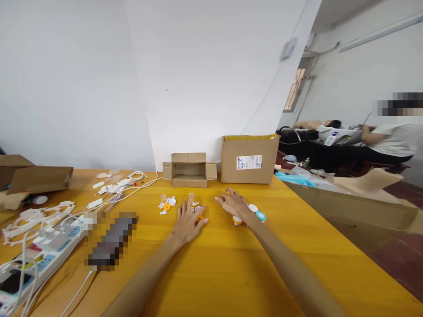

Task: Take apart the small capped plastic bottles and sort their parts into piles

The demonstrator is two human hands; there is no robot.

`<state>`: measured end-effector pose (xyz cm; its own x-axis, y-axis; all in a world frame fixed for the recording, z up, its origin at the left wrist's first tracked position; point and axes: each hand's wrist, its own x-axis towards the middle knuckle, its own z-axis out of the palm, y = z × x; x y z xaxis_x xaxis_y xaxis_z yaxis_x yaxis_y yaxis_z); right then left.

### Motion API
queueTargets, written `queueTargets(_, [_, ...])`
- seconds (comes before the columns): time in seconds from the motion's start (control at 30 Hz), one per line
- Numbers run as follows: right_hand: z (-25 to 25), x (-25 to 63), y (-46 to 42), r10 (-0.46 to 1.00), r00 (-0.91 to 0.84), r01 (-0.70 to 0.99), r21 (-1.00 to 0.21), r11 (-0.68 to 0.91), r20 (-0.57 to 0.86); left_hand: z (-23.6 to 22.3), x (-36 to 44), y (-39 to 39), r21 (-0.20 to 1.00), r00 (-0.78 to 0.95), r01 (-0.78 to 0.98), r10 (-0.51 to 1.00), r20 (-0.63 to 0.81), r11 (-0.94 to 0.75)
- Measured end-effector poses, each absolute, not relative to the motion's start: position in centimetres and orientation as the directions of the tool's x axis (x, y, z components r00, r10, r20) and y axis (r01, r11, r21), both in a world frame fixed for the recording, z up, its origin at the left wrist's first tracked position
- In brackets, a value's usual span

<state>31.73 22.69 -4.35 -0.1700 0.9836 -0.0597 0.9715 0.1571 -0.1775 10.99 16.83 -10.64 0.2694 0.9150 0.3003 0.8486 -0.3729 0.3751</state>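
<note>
My left hand (pixel 190 222) is spread palm down over a small group of parts on the wooden table. Around its fingers show an orange ring (pixel 200 217) and small white pieces (pixel 195 204). My right hand (pixel 234 205) also has its fingers apart, reaching over another group. Beside that wrist lie a white disc (pixel 253 208), a teal ring with a white centre (pixel 261 215) and an orange and white round part (pixel 237 219). Left of my left hand sits a third cluster with an orange ring (pixel 167 206) and a white round part (pixel 172 201). What lies under both palms is hidden.
An open small cardboard box (pixel 189 180) and a larger closed carton (pixel 248 160) stand against the wall. At left are a power strip (pixel 49 253) with cables, a blurred dark device (pixel 114 242) and another open box (pixel 41 178). A person (pixel 396 136) sits at far right.
</note>
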Motion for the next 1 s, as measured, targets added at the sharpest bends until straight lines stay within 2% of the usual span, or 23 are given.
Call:
queueTargets(0.13, [-3.9, 31.8, 22.1, 0.982, -0.182, 0.970, -0.171, 0.170, -0.058, -10.5, 11.4, 18.1, 0.402, 0.230, 0.854, 0.932, 0.280, -0.331])
queueTargets(0.47, [-3.9, 32.8, 20.6, 0.980, -0.192, 0.969, -0.169, 0.180, -0.057, -10.9, 11.3, 20.7, 0.398, 0.233, 0.850, 0.924, 0.302, -0.344])
queueTargets(0.67, [-4.7, 33.7, 20.1, 0.978, -0.210, 0.962, -0.178, 0.206, -0.008, -10.3, 11.6, 21.5, 0.368, 0.220, 0.872, 0.929, 0.297, -0.324])
queueTargets(1.0, [-5.9, 34.6, 19.5, 0.964, -0.256, 0.943, -0.200, 0.265, 0.069, -9.9, 11.8, 22.6, 0.395, 0.178, 0.868, 0.931, 0.320, -0.302])
